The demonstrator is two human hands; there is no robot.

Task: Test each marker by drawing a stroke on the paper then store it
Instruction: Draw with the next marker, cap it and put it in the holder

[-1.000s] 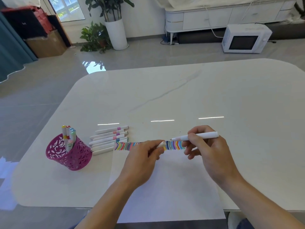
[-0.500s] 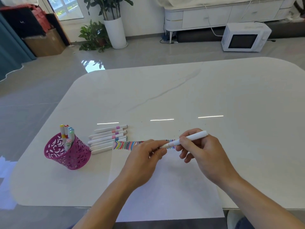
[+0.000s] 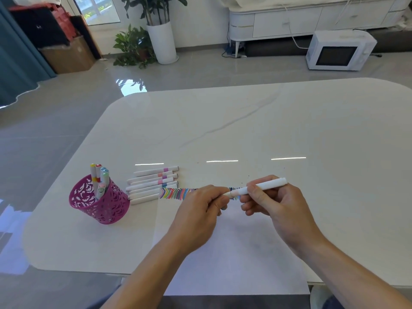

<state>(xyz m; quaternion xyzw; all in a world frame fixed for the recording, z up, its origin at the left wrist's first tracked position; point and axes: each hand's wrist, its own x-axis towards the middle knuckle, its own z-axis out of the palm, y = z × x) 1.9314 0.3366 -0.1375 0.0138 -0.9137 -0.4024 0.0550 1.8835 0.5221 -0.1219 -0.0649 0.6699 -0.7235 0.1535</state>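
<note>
In the head view, I am seeing both hands hovering over the far edge of the paper [image 3: 223, 253], since the strokes [image 3: 176, 194] are lining up there. The right hand [image 3: 274, 204] is gripping the marker [image 3: 269, 184] with fingers curled round the barrel, tail pointing to two o'clock. The left hand [image 3: 200, 210] is pinching its near end at eight o'clock of that grip. I am judging it is being capped for the pink cup [image 3: 116, 204], standing at nine o'clock beside the lying markers [image 3: 153, 184]
</note>
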